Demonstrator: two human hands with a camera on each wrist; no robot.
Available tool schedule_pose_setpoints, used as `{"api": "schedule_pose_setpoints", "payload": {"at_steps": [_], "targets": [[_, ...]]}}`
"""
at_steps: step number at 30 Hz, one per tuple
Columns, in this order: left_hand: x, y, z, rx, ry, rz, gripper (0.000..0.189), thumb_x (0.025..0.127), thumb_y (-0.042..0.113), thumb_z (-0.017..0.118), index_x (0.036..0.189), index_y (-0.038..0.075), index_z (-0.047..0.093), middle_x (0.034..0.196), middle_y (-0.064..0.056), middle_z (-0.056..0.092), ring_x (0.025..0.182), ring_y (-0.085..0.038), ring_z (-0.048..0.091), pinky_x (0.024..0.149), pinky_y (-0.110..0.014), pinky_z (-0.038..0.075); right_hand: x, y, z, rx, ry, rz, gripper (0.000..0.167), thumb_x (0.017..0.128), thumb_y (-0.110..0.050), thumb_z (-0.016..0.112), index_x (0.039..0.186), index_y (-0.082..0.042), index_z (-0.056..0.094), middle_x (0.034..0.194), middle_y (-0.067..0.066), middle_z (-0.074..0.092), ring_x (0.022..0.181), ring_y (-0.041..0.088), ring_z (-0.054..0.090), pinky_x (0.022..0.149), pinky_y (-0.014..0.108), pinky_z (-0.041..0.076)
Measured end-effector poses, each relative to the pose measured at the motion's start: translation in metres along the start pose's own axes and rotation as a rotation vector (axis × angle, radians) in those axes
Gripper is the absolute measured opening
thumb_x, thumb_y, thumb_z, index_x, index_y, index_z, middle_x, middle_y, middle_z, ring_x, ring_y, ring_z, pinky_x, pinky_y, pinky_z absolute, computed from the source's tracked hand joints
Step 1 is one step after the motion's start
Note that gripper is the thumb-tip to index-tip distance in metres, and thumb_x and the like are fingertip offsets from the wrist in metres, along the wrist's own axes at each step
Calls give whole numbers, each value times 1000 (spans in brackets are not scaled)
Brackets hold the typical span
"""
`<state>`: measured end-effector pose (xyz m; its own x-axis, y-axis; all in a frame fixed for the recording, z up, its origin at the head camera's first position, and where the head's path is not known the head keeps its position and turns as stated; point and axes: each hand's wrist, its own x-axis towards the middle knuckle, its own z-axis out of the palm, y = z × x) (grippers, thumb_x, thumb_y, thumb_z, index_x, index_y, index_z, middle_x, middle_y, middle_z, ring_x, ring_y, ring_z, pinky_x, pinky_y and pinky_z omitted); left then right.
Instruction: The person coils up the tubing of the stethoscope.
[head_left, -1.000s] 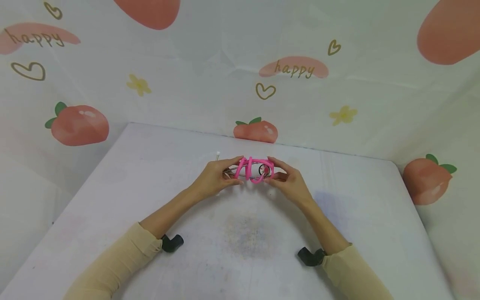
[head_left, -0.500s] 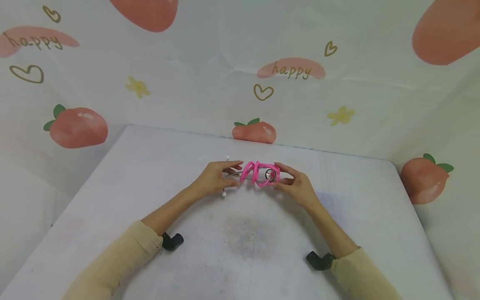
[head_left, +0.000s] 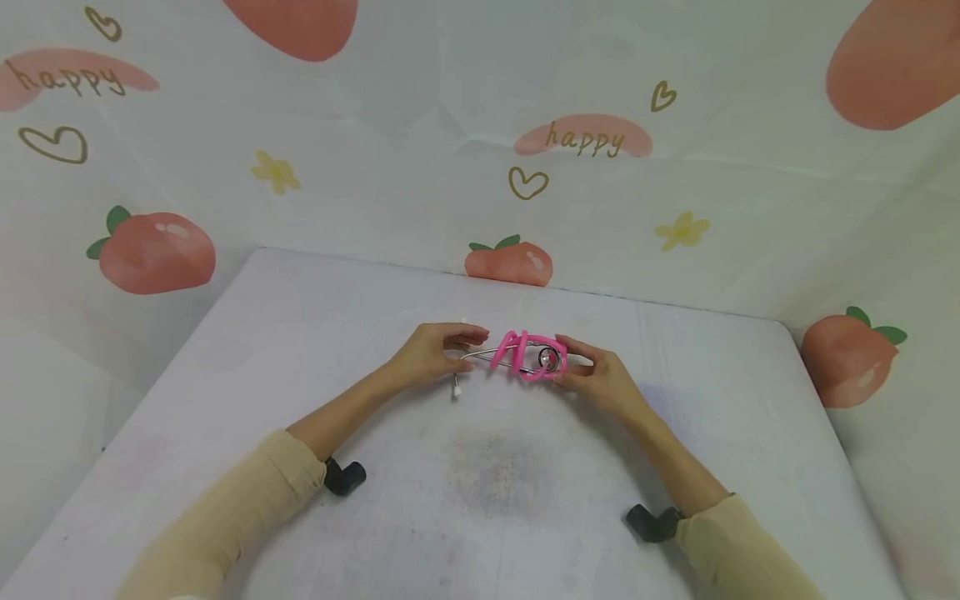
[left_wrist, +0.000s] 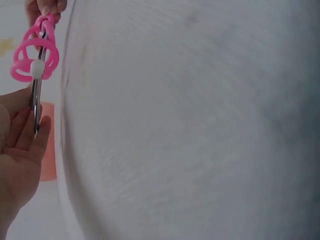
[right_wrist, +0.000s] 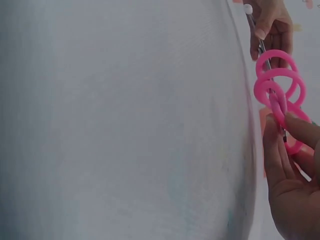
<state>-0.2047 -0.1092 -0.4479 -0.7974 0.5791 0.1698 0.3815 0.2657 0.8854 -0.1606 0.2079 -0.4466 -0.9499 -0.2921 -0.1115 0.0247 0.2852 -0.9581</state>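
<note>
A stethoscope with coiled pink tubing (head_left: pixel 517 354) and metal ear tubes is held above the white table, its round chestpiece (head_left: pixel 549 359) facing up at the right end. My right hand (head_left: pixel 603 379) pinches the pink tubing at that end between thumb and fingers, as the right wrist view also shows. At the other end, my left hand (head_left: pixel 423 354) has its thumb and fingers spread around the metal ear tubes (left_wrist: pixel 36 95), fingers mostly straight. A white ear tip (head_left: pixel 457 390) hangs below the left thumb; the other is mostly hidden by the left fingers.
The white table (head_left: pixel 495 517) has a faint stained patch in front of the hands. A patterned backdrop cloth (head_left: pixel 405 125) rises behind its far edge. A black curved piece (head_left: pixel 346 477) sits by the left sleeve, and a similar black piece (head_left: pixel 651 523) by the right sleeve.
The stethoscope and my right hand have moved right and slightly nearer. My left hand has shifted a little right, less than the stethoscope, so more of the metal ear tubes shows between the hands.
</note>
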Motion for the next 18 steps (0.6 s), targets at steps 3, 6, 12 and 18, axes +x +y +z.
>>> {"api": "schedule_pose_setpoints", "payload": {"at_steps": [3,6,12,18], "targets": [[1,-3,1,6,-13,0,57,81,-7,78,135,1,60,124,-15,67,113,-24,66,97,-29,51,1,2,-1,-2,-12,3,66,88,-7,76,148,-9,48,142,17,54,96,14,72,81,21,55],[2,-6,2,8,-19,13,64,80,-7,78,140,2,55,126,-15,67,114,-25,66,97,-29,51,2,2,-2,-19,-9,3,66,88,-5,75,148,-7,48,143,18,53,97,13,71,81,20,55],[2,-6,2,20,4,-11,63,81,-3,80,139,3,57,130,-11,65,118,-24,63,98,-31,50,2,3,-4,-82,-3,-14,65,88,-4,74,147,-5,48,143,19,52,98,19,71,77,21,56],[1,-2,0,11,34,-62,57,81,-1,80,134,7,61,131,-9,65,121,-24,61,101,-34,48,1,2,-4,-198,18,-8,61,87,-2,72,145,-6,51,133,18,59,93,22,67,70,20,53]]}}
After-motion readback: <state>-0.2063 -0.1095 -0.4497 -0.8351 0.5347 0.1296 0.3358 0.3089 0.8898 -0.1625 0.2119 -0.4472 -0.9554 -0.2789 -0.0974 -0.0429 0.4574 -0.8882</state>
